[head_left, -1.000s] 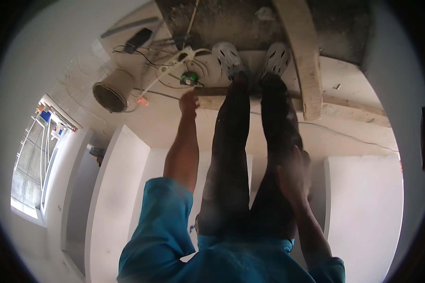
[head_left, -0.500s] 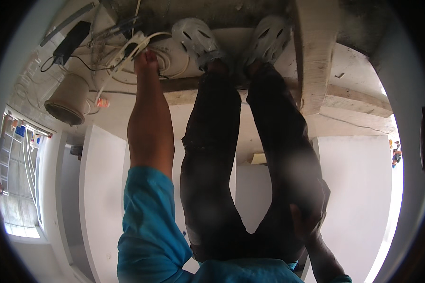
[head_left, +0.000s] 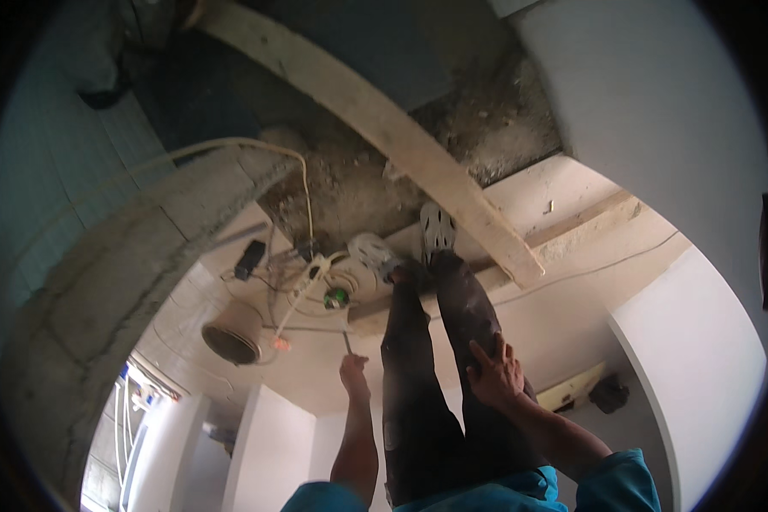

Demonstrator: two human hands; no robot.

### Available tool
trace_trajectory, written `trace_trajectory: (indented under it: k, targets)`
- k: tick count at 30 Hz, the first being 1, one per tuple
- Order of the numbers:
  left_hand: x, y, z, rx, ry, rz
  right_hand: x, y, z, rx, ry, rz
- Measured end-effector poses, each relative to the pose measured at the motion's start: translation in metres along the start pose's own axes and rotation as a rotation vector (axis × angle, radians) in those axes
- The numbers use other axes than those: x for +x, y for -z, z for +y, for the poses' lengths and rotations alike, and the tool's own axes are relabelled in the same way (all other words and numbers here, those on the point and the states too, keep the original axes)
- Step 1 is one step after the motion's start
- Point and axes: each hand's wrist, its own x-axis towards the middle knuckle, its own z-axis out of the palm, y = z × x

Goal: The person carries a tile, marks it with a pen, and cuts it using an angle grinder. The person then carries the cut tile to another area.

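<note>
My left hand [head_left: 354, 375] is closed around a thin dark rod [head_left: 347, 343] that points away from me. In line with the rod lies or hangs a rounded green and black object [head_left: 336, 298]; I cannot tell whether the two are joined. My right hand [head_left: 497, 375] rests with spread fingers on my right leg, near the knee, and holds nothing. Beyond the left hand, a white power strip [head_left: 317, 268] sits among coiled pale cable [head_left: 343, 280].
A long wooden plank [head_left: 384, 128] slants across the work area, and another timber [head_left: 584, 224] lies behind my feet. To the left are a bucket [head_left: 233, 333], a black adapter box [head_left: 249, 259] and a rough block wall [head_left: 119, 247]. Rubble [head_left: 350, 183] covers the ground ahead.
My left hand has drawn back from the power strip and now holds the rod. The green object has come into view. My view has swung, showing more plank and rubble; the right hand stays on the leg.
</note>
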Motion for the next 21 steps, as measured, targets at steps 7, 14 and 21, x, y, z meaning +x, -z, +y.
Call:
trace_trajectory:
  k: [7, 14, 21]
  targets:
    - [-0.136, -0.016, 0.070, 0.410, -0.047, -0.557, 0.012, -0.007, 0.000, 0.098, -0.078, -0.051]
    - [-0.128, 0.004, 0.031, 0.464, 0.032, -0.620, 0.017, -0.013, -0.010, 0.100, -0.107, -0.037]
    - [-0.126, 0.024, 0.030, 0.889, -0.407, -0.687, 0.010, -0.010, -0.020, 0.138, -0.135, -0.014]
